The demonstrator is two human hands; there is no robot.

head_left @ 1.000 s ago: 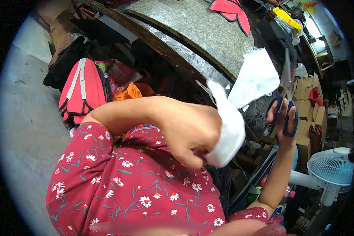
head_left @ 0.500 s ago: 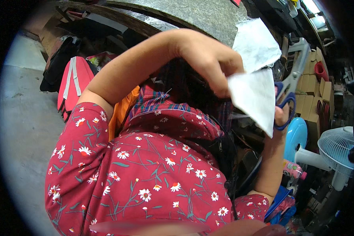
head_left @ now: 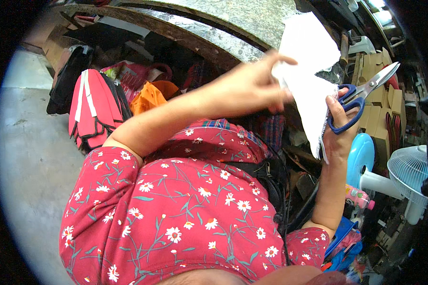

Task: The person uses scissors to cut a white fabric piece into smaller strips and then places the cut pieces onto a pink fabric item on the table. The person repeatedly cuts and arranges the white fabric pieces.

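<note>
My right hand (head_left: 340,114) is closed around the dark-blue handles of a pair of scissors (head_left: 361,92), whose metal blades point up and away to the right. A white cloth piece (head_left: 311,102) with frayed edges hangs beside it, its right edge against my thumb. My left hand (head_left: 259,85), smeared by motion, is at the cloth's left corner with finger and thumb apart; whether it touches the cloth is hard to tell. Behind lies another white cloth piece (head_left: 309,42) with a ragged edge, on the grey worktop's right end.
The grey worktop (head_left: 242,19) runs across the top. Red pieces with black edging (head_left: 92,107) and an orange cloth (head_left: 152,97) are at left. To the right are cardboard boxes (head_left: 378,95), a blue-and-white fan (head_left: 406,173) and a pink bottle (head_left: 359,197).
My left hand has shifted left and its fingers have spread from their pinch on the cloth. The scissors have tilted rightward, and the cloth hangs more to the right hand's side.
</note>
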